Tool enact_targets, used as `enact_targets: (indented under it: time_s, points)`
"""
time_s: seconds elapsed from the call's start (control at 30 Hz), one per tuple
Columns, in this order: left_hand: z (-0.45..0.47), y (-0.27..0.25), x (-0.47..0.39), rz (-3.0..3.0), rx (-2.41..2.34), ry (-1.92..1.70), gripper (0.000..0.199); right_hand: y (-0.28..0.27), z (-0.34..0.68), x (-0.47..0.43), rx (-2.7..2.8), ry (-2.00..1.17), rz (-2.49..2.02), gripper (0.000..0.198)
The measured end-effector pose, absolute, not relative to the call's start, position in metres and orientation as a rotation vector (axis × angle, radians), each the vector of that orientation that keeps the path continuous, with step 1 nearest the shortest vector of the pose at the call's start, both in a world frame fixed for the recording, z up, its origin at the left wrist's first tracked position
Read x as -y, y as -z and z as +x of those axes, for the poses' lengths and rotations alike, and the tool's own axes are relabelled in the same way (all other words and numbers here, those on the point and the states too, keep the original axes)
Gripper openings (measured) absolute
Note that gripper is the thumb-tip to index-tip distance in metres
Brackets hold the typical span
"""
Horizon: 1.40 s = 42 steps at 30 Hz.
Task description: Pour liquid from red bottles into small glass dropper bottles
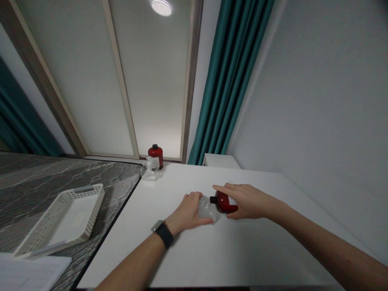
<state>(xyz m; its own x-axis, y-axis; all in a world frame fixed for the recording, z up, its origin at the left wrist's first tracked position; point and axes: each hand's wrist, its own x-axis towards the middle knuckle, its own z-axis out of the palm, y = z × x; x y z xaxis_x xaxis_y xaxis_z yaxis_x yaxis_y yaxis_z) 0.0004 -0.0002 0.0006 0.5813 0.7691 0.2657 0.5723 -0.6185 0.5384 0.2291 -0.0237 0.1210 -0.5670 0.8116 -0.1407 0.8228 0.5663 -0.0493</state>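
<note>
My right hand (249,201) is closed around a dark red bottle (223,203) with a black cap and a pale label. The bottle lies tilted on its side, its cap pointing left. My left hand (188,213), with a dark watch on the wrist, grips a clear plastic container (207,211) whose exact kind I cannot make out. The bottle's cap reaches over or against this container; whether they touch is unclear. Both hands are above the middle of the white table (169,258).
Another red bottle (158,152) stands upright at the table's far left corner, behind a clear plastic container (149,174). To the left, a white perforated basket (69,216) and white paper (33,270) lie on a grey patterned surface. A wall (339,121) borders the right side.
</note>
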Motion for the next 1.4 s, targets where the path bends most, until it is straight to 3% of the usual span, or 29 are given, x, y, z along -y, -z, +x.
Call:
enact_targets:
  time_s: [1.4]
  points:
    - [-0.0003,-0.0023,0.001,2.419,-1.087,-0.65,0.064,-0.1239,0.2274,0.023,-2.651,0.156,1.395,0.085]
